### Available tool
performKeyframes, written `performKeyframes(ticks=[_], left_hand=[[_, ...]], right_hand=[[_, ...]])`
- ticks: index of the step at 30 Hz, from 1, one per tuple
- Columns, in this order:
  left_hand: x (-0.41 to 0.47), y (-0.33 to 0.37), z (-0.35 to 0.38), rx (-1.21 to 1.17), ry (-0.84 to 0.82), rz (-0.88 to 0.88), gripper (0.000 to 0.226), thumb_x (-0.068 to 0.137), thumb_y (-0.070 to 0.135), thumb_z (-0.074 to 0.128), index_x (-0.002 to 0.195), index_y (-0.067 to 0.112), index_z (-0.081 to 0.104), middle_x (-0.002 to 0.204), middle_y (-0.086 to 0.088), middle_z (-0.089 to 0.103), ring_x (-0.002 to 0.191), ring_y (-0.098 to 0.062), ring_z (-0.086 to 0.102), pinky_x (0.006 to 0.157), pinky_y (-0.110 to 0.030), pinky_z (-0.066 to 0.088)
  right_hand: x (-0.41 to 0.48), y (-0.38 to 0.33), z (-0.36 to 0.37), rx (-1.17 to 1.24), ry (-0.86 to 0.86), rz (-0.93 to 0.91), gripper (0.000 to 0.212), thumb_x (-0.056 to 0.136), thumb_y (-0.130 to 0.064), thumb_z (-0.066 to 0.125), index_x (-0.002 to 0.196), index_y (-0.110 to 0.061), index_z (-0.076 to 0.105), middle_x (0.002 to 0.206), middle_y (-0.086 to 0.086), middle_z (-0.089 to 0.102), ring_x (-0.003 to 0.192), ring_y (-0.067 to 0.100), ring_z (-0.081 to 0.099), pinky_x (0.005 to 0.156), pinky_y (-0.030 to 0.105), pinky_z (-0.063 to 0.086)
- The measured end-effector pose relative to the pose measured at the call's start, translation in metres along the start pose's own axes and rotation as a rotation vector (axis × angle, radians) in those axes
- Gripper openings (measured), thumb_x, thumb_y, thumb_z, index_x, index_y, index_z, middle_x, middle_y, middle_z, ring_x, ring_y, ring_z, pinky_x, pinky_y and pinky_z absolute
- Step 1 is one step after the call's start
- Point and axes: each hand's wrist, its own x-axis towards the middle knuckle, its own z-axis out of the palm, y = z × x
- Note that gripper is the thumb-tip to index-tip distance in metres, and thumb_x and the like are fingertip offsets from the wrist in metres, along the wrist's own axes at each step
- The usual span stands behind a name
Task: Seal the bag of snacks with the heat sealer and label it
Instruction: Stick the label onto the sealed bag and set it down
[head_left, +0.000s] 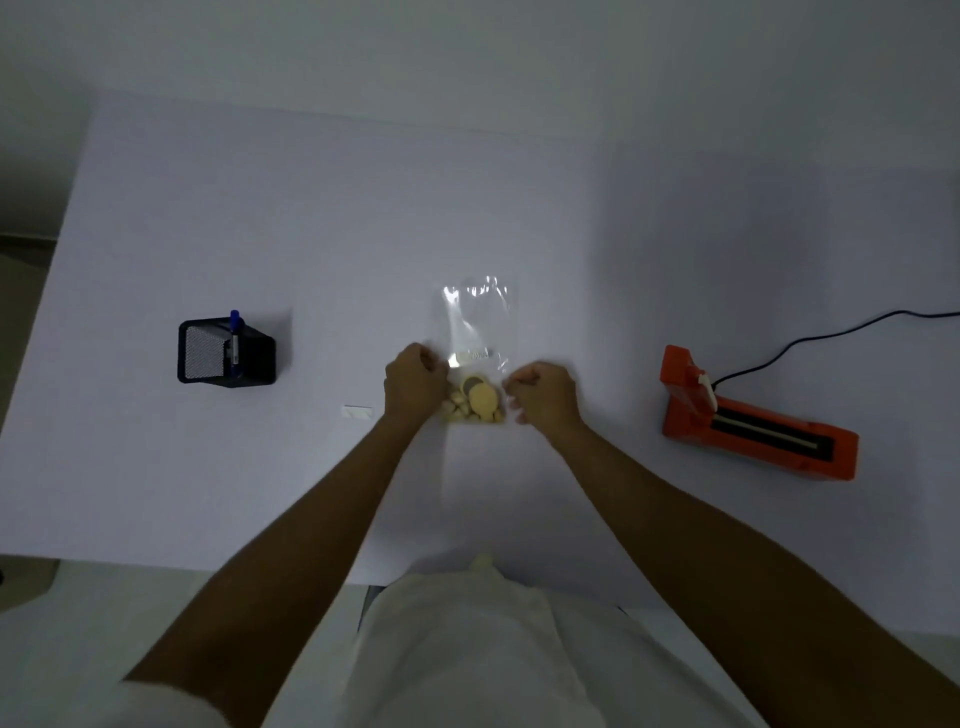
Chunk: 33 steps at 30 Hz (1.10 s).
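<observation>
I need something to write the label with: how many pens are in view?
1: a blue-capped pen stands upright in the black mesh holder at the table's left side. The holder could hide others.

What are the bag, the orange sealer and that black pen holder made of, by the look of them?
The bag looks like thin clear plastic film: the table shows through it and it glints. The sealer seems moulded orange plastic, matte, with a dark strip along its length. The pen holder appears to be black metal mesh, judging by its fine grid, though plastic cannot be ruled out.
</observation>
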Motion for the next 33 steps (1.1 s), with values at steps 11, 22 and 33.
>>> performKeyframes(ticks=[11, 22, 33], left_hand=[[0.071, 0.039, -0.006, -0.033, -0.025, 0.013, 0.031, 0.088, 0.024, 0.061, 0.113, 0.006, 0.059, 0.11, -0.012, 0.066, 0.106, -0.03, 0.06, 0.077, -0.027, 0.04], [-0.011, 0.041, -0.012, -0.029, 0.059, 0.214, 0.047, 0.086, 0.036, 0.064, 0.122, 0.009, 0.054, 0.117, -0.011, 0.06, 0.106, -0.027, 0.059, 0.086, -0.037, 0.048], [-0.119, 0.075, 0.095, 0.031, -0.494, 0.483, 0.062, 0.076, 0.033, 0.08, 0.128, 0.014, 0.05, 0.118, -0.007, 0.059, 0.093, -0.018, 0.057, 0.081, -0.031, 0.05]], right_hand=[[0.045, -0.054, -0.001, 0.129, 0.016, -0.019, 0.006, 0.084, -0.008, 0.071, 0.082, -0.004, 0.068, 0.078, 0.017, 0.067, 0.054, 0.02, 0.061, 0.049, 0.028, 0.051], [-0.035, -0.008, -0.034, 0.202, 0.216, -0.114, 0.021, 0.09, -0.013, 0.062, 0.11, -0.008, 0.063, 0.092, 0.007, 0.067, 0.079, 0.024, 0.067, 0.065, 0.038, 0.061], [-0.139, 0.124, -0.162, 0.436, 0.531, 0.008, 0.015, 0.094, -0.014, 0.06, 0.107, -0.007, 0.063, 0.095, 0.014, 0.067, 0.084, 0.025, 0.066, 0.061, 0.029, 0.057]])
